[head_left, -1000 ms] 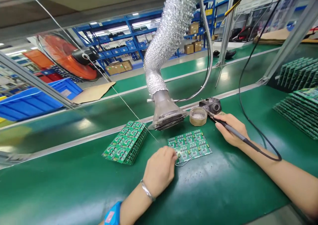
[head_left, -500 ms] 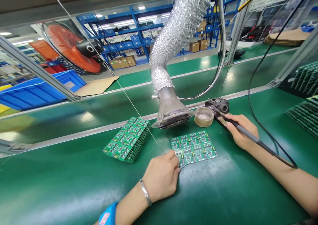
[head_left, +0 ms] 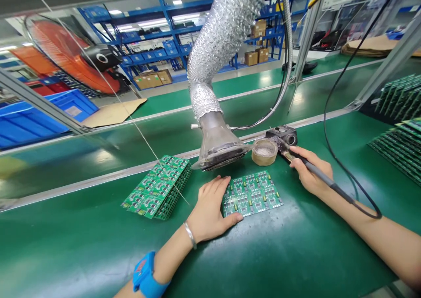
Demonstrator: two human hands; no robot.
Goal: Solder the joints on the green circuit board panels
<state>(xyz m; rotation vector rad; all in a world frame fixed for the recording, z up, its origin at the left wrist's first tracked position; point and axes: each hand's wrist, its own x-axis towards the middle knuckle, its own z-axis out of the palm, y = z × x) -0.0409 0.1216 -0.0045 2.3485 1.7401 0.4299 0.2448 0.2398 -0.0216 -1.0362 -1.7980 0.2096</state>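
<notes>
while the right hand point(head_left: 309, 184) is closed around the soldering iron point(head_left: 317, 174), the left hand point(head_left: 210, 212) is spread wide at the left end of the circuit board panel point(head_left: 253, 193). the thumb of the left hand lies at the panel's near edge and the fingers reach its far left corner; whether any weight is pressed onto it cannot be told from where i stand. the circuit board panel lies flat on the green worktop point(head_left: 296, 254), component side up, between the two hands. the front end of the soldering iron points toward the black holder point(head_left: 283, 135); whether the tip touches it is not clear. a round tan ring point(head_left: 264, 160) with pale contents sits just left of the black holder. the extraction hood point(head_left: 220, 148) is suspended beyond the panel, joined to a silver flexible duct point(head_left: 217, 48). to the left of the left hand, a leaning stack of boards point(head_left: 158, 184) stands on the worktop. a metal bracelet point(head_left: 190, 234) and a blue wrist strap point(head_left: 149, 274) are worn behind the left hand. further boards point(head_left: 397, 151) are racked at the far right.
</notes>
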